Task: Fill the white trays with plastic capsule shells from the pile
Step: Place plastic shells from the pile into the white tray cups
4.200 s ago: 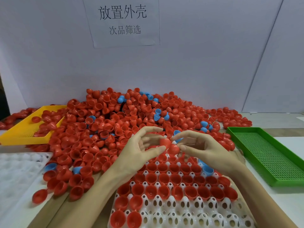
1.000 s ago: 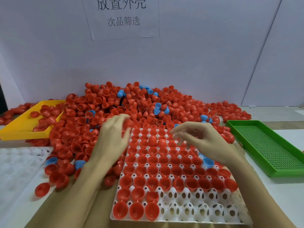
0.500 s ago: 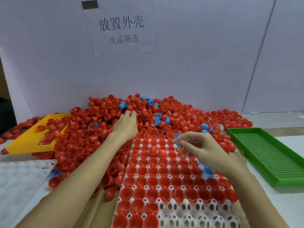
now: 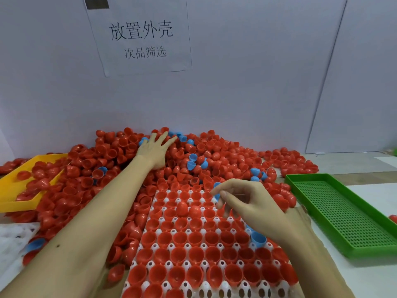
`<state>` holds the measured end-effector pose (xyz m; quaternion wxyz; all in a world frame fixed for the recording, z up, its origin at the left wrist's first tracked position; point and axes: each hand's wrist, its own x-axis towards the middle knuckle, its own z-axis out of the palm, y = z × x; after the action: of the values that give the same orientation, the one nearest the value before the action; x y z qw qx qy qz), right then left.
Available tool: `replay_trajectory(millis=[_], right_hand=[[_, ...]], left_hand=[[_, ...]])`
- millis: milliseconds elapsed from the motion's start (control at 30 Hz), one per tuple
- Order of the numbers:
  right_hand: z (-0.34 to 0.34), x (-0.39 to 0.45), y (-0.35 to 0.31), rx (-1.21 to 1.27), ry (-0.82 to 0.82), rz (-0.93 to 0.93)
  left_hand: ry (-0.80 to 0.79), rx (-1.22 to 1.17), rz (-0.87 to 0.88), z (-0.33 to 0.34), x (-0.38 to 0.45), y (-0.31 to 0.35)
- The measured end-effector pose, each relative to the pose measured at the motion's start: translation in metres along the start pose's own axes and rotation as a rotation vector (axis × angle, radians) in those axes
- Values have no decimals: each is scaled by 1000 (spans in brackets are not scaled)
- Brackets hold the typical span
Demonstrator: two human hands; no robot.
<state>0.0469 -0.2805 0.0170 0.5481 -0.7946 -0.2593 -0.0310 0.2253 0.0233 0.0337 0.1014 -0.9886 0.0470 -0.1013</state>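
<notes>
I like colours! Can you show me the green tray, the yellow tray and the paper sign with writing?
green perforated plastic tray [image 4: 343, 214], head view, its holed floor
yellow plastic tray [image 4: 12, 206], head view, its near rim
white paper sign [image 4: 139, 37], head view, its printed middle

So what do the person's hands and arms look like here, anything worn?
Both are bare. The left hand and right hand have no gloves, rings or wristbands, and no sleeves show on either forearm as far as the frame reaches. The left forearm has one small dark mark near the bottom edge.
</notes>
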Motion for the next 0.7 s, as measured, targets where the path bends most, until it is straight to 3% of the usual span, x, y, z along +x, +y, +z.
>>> replay_trajectory(millis=[233,367,533,700], right_hand=[[2,-1,2,3,-6,25],[3,-2,1,-16,-12,40],[1,-3,-3,-6,5,26],[-2,-5,-4,-23,18,-1]], left_hand=[[101,-48,-93,0,7,6],[164,-385,-51,7,-21,-3],[453,-782,-22,3,-99,4],[472,-1110,68,0,-193,41]])
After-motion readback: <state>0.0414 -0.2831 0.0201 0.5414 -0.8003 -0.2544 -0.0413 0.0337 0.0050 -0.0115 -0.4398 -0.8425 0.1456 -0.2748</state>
